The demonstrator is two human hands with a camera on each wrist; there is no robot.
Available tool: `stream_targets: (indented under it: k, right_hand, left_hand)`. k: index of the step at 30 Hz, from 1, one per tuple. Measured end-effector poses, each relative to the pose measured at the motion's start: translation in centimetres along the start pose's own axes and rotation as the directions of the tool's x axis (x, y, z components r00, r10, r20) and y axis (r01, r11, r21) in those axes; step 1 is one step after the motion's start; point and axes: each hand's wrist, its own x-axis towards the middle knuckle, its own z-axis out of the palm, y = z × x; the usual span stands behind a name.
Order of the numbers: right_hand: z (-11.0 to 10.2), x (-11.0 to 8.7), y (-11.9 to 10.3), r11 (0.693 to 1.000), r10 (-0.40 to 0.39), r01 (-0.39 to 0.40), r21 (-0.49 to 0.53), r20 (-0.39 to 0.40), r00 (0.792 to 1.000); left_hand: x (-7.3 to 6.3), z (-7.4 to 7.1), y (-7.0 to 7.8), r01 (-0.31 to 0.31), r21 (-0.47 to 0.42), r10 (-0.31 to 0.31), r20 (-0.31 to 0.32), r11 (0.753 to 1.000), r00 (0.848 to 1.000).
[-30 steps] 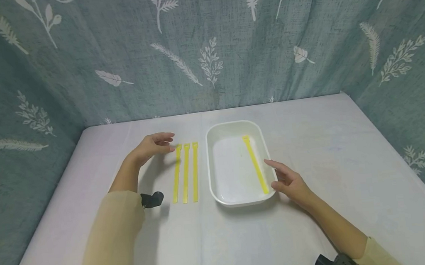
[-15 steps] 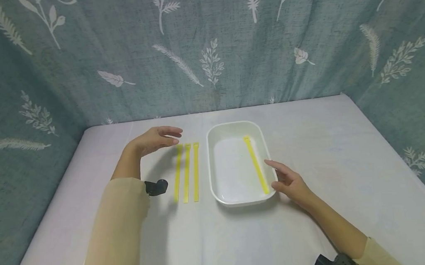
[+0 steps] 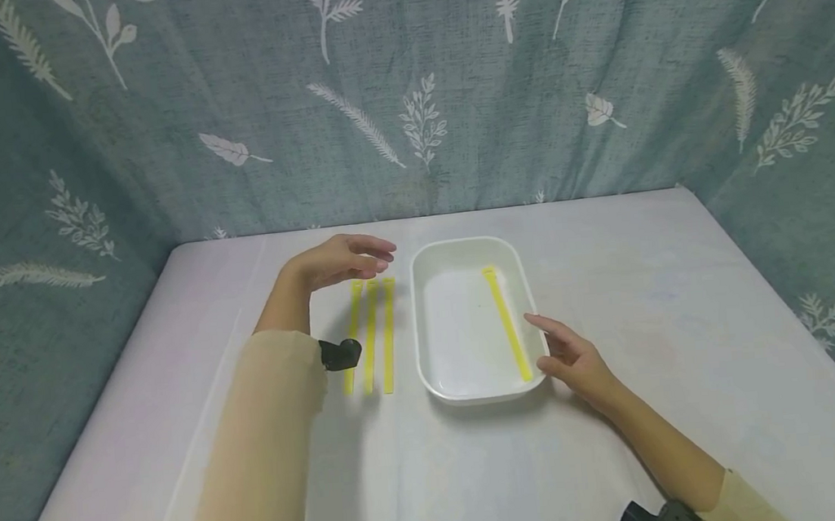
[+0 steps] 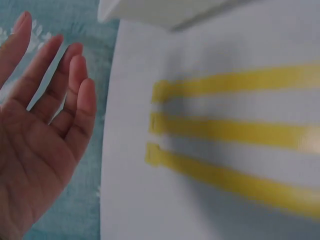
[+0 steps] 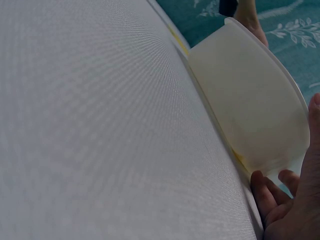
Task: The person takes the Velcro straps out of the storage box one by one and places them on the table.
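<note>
My left hand [image 3: 347,258] hovers over the far ends of several flat yellow straps, its fingers loosely extended and holding nothing. The straps lie side by side on the white cloth; a left [image 3: 355,306], a middle [image 3: 370,334] and a right strap [image 3: 389,336] show, each with a wider end, clearest in the left wrist view. A white rectangular tray [image 3: 448,323] stands to their right. Inside it one more yellow strap [image 3: 507,323] lies slanted. My right hand [image 3: 576,366] rests against the tray's right side near the front corner, index finger over the rim.
White cloth [image 3: 648,291] covers the table around the tray. A teal curtain [image 3: 249,184] with a leaf pattern hangs behind and at both sides. A dark wrist camera [image 3: 340,354] on the left arm partly covers the straps.
My left hand has moved right and slightly farther back, rising above the straps toward the tray. The straps, the tray and my right hand have stayed in place.
</note>
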Motion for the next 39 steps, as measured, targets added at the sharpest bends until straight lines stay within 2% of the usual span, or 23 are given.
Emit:
stream_targets:
  k: [9,19,27,31,39]
  right_hand:
    - [0.2,-0.1,-0.2,1.000,0.020,-0.020,-0.004,-0.001,1.000]
    - [0.2,-0.2,0.0,0.999,0.042,-0.042,-0.018,-0.011,0.999]
    - [0.1,-0.1,0.2,0.999,0.045,-0.045,-0.009,-0.004,0.999]
    - [0.1,-0.1,0.1,0.999,0.032,-0.032,-0.009,0.001,0.999]
    - [0.0,0.0,0.0,1.000,0.020,-0.020,0.010,0.008,1.000]
  left_hand:
    - [1.5,1.9,1.8,-0.037,-0.032,0.039,0.034,0.999,0.999]
    - [3.6,4.7,3.9,-0.067,0.002,0.067,0.087,0.998,0.994]
    - [5.6,7.2,4.3,-0.090,-0.074,0.098,0.109,0.993,0.989]
    - [6.6,8.4,3.9,-0.073,-0.112,0.082,0.080,0.991,0.993]
    - [8.5,11.6,3.1,-0.088,-0.103,0.085,-0.031,0.991,0.996]
